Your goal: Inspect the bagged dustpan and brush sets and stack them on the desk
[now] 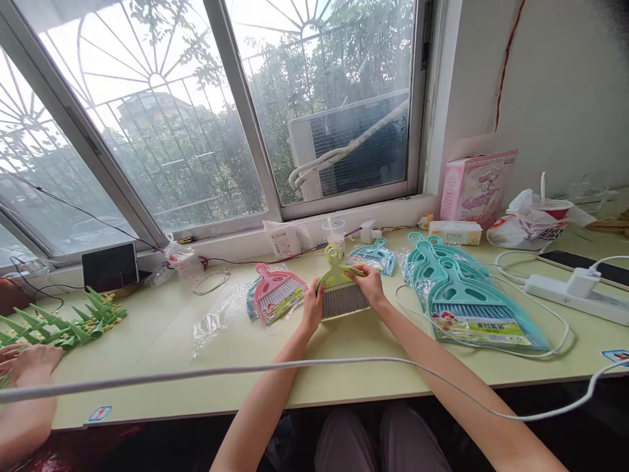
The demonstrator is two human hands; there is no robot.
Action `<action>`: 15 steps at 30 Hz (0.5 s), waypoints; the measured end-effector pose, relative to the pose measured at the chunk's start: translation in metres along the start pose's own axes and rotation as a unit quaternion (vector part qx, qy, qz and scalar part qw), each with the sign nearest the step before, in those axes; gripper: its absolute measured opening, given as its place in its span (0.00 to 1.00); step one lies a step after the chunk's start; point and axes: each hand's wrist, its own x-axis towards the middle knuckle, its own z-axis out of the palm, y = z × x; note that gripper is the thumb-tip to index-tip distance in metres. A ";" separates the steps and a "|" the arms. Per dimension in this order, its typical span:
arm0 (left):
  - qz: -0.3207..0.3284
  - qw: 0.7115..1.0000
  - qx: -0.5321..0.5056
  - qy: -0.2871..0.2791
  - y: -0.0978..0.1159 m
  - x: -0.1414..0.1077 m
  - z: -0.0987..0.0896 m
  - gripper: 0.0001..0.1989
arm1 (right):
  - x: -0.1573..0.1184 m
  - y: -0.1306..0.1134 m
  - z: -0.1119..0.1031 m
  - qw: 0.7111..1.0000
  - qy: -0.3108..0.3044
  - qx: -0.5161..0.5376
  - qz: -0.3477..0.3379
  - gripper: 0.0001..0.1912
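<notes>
My left hand (312,305) and my right hand (367,284) grip a yellow-green dustpan and brush set (336,275) by its two sides. Its grey bristles (346,301) point down toward me, and the looped handle points toward the window. To the left lies a pink dustpan and brush set (278,294) with a printed label, over a teal one that it mostly hides. Clear plastic wrapping (216,322) rests beside them. On the right, several teal dustpan and brush sets (472,305) are piled in plastic packaging. Behind my right hand is another packaged blue-teal set (375,255).
A white cable (236,371) stretches across the view in front of my forearms. At the right are a power strip (580,295), a tissue box (455,232) and a pink box (477,187). A plastic cup (335,231) stands by the window. Another person's hand (34,364) is near green craft pieces (63,324).
</notes>
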 end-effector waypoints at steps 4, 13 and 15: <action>-0.013 1.000 -0.010 0.006 0.002 0.001 0.000 0.23 | -0.005 -0.005 0.002 0.999 0.021 -0.029 0.001 0.23; -0.031 0.999 -0.014 0.027 0.005 0.002 -0.001 0.24 | -0.017 -0.014 0.008 0.995 0.059 -0.081 0.013 0.26; -0.028 0.999 -0.011 0.028 0.005 0.002 -0.001 0.24 | -0.017 -0.016 0.008 0.994 0.063 -0.093 0.014 0.26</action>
